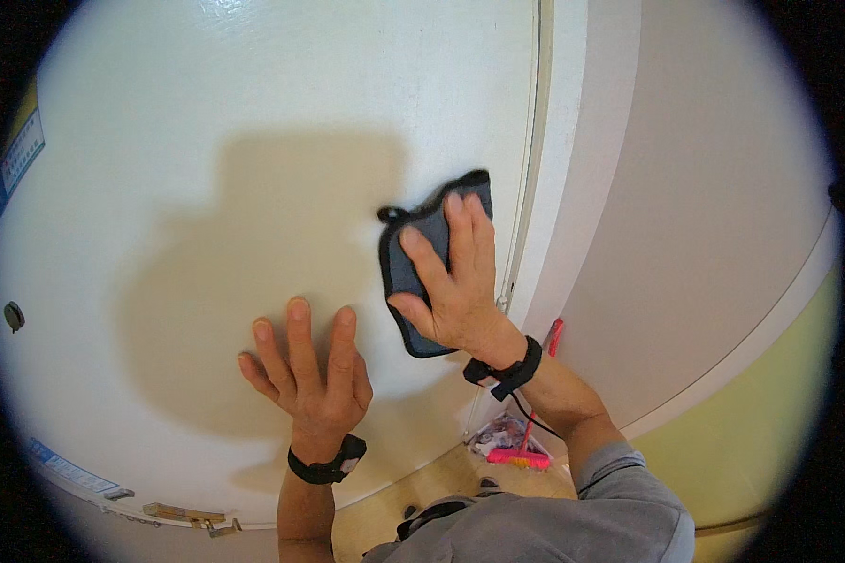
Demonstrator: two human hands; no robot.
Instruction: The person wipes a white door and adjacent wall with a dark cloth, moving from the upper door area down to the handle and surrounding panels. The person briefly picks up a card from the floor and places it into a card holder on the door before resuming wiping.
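Observation:
My right hand (458, 281) presses a dark grey cleaning cloth (422, 243) with a black border flat against a white door (310, 77). A small black loop sticks out at the cloth's upper left corner. The thumb and fingers are spread over the cloth, which lies near the door's right edge. To the lower left, my left hand (317, 380) is spread at the door's surface and holds nothing. Whether its palm touches the door cannot be told. Both wrists wear black straps with small devices, and a cable runs from the right one.
A pale door frame (560, 105) and hinge (502, 304) border the door on the right. Below lean a pink broom (517, 459) and what looks like a filled dustpan (500, 431). A dark round fitting (14, 317) and brass-coloured latch (183, 514) are at left.

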